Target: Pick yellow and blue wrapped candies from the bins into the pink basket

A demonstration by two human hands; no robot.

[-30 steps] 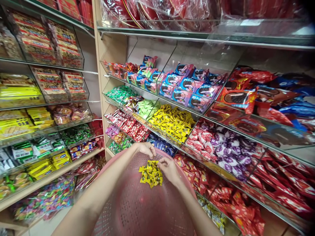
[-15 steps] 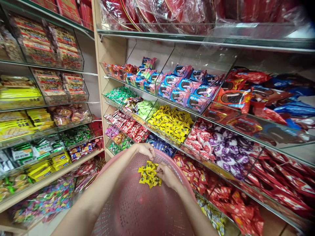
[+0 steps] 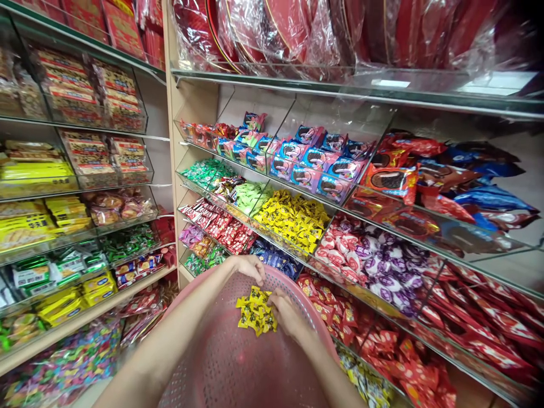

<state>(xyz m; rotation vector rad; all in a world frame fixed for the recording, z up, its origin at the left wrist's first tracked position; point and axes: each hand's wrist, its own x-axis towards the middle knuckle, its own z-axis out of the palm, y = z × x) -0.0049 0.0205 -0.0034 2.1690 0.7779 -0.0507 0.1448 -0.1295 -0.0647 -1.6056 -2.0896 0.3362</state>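
Note:
A pink perforated plastic basket is in front of me. Inside it lies a small heap of yellow-wrapped candies. My right hand is at the heap's right edge, fingers curled and pinched against a yellow-wrapped candy. Just above the heap, my left hand overlaps the basket's far rim, with its fingers bent downward and close together. Whatever the left fingers may hold is hidden. More candies in the same yellow wrapping fill a shelf bin beyond the basket.
Slanted clear-fronted bins hold red-and-white and purple-and-white wrapped sweets, cookie packs and red packets. At left, more shelves carry yellow packs. Plastic-wrapped red items stand on the top shelf.
The shelves sit slightly lower in the picture as the view tilts up. Both hands have stayed close to the candy heap, with only small shifts.

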